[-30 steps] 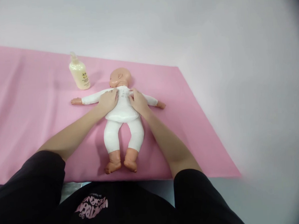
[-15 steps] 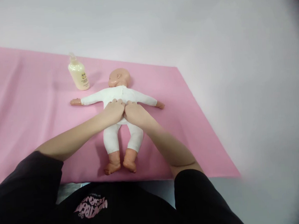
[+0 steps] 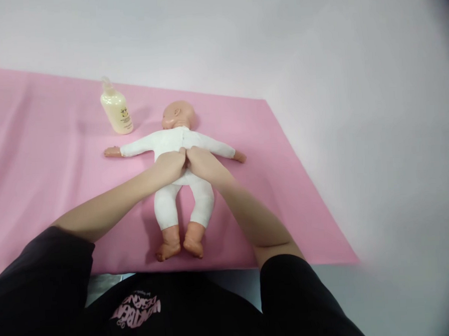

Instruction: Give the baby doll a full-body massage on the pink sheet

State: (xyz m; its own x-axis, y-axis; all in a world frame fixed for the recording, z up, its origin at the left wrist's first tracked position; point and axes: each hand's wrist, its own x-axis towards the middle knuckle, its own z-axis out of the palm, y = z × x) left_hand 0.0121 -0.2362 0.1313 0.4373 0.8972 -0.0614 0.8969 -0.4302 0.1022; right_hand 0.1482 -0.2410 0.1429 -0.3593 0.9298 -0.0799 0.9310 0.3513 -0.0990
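Resting side by side, your left hand (image 3: pixel 170 165) and right hand (image 3: pixel 201 163) lie flat, fingers together, on the doll's (image 3: pixel 179 163) tummy. The doll lies face up on the pink cloth (image 3: pixel 39 162), near a lotion bottle (image 3: pixel 116 108).

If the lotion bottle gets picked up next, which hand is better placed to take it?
Probably the left hand. Both hands rest side by side on the baby doll, right hand too, but the lotion bottle stands on the left hand's side.
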